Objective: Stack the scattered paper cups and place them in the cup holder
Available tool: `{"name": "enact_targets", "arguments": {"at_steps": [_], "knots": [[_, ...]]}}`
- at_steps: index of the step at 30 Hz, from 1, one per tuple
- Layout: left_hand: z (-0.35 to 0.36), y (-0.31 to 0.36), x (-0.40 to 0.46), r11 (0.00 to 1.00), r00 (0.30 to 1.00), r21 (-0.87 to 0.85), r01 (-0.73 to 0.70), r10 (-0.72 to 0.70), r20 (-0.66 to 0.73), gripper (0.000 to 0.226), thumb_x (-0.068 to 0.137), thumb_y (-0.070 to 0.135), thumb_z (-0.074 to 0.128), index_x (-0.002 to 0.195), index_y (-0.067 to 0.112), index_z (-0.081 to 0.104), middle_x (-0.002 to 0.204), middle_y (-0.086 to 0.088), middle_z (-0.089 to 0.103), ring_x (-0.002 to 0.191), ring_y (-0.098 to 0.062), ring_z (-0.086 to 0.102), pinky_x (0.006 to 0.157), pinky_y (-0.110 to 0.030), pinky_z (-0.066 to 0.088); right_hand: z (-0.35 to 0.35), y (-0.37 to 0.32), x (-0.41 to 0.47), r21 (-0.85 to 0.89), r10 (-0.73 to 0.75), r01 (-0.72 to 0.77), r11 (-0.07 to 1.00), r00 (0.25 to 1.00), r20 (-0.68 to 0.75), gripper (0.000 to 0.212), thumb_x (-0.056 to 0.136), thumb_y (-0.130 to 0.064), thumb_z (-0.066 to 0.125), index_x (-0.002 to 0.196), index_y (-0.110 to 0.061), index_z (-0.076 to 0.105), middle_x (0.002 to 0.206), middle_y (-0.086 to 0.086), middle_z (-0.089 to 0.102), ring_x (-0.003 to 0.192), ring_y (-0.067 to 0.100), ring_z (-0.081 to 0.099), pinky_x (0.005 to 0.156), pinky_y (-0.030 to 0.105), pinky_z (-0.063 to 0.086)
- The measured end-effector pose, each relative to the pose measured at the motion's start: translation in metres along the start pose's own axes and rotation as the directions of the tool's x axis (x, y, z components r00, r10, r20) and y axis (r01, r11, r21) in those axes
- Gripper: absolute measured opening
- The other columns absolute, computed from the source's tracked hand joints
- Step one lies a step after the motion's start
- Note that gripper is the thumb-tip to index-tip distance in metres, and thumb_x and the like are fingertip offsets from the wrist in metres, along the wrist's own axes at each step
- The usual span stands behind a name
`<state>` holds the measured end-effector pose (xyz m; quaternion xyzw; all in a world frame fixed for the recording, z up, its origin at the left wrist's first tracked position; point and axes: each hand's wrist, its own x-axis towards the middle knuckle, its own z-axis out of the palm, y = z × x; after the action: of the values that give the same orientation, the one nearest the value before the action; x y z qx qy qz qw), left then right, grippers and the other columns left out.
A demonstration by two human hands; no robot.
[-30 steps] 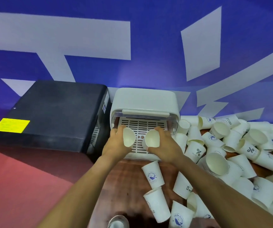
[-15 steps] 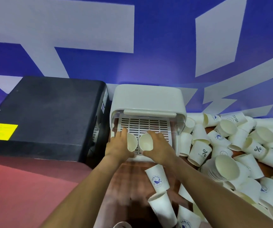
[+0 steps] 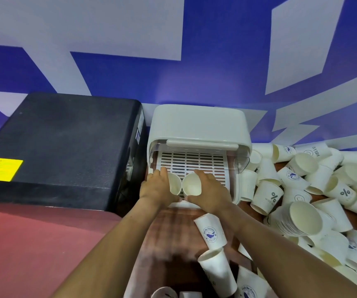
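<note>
At the cup holder's (image 3: 199,125) slotted tray, the left hand (image 3: 158,188) grips one paper cup (image 3: 174,183) and the right hand (image 3: 211,190) grips another (image 3: 191,184), rims touching. Scattered cups (image 3: 302,190) cover the tabletop (image 3: 169,244) to the right.

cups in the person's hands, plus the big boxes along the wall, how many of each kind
Paper cups held in hands: 2, one in the left hand at, one in the right hand at
White cup holder: 1
Black box: 1
Total: 4
</note>
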<state>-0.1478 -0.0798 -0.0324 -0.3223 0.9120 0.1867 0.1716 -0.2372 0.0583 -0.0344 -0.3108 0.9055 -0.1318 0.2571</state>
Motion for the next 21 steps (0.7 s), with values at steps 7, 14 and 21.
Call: {"name": "enact_targets", "arguments": {"at_steps": [7,14,21], "knots": [[-0.002,0.001,-0.006,0.997,0.999,0.081,-0.015,0.019,-0.04,0.087,0.078,0.048,0.069,0.143,0.013,0.023,0.138,-0.007,0.036,0.127,-0.026,0.038,0.095,-0.039,0.042,-0.002,0.002,-0.004,-0.027,0.02,-0.019,0.999,1.0,0.003,0.092,0.073,-0.059,0.069,0.147,-0.032,0.021,0.145,0.0,0.04,0.128,0.025,0.043,0.099,0.041,0.041],[-0.009,0.003,-0.023,0.998,0.993,0.013,-0.069,0.069,-0.093,0.089,0.081,0.048,0.067,0.149,0.019,0.017,0.149,-0.009,0.023,0.135,-0.029,0.026,0.106,-0.041,0.037,-0.012,0.01,-0.02,0.004,-0.031,0.032,0.999,0.997,-0.064,0.09,0.074,-0.057,0.069,0.147,-0.031,0.023,0.146,0.0,0.039,0.13,0.023,0.041,0.105,0.042,0.039],[-0.002,0.014,-0.083,0.915,0.9,-0.173,-0.364,0.297,-0.319,0.04,0.086,0.036,0.061,0.121,0.023,0.049,0.122,0.005,0.047,0.114,-0.017,0.044,0.085,-0.029,0.041,-0.017,0.033,-0.065,0.078,-0.036,0.054,0.995,0.974,-0.223,0.063,0.082,-0.044,0.066,0.138,-0.027,0.04,0.133,-0.002,0.049,0.121,0.017,0.048,0.096,0.032,0.042]]}}
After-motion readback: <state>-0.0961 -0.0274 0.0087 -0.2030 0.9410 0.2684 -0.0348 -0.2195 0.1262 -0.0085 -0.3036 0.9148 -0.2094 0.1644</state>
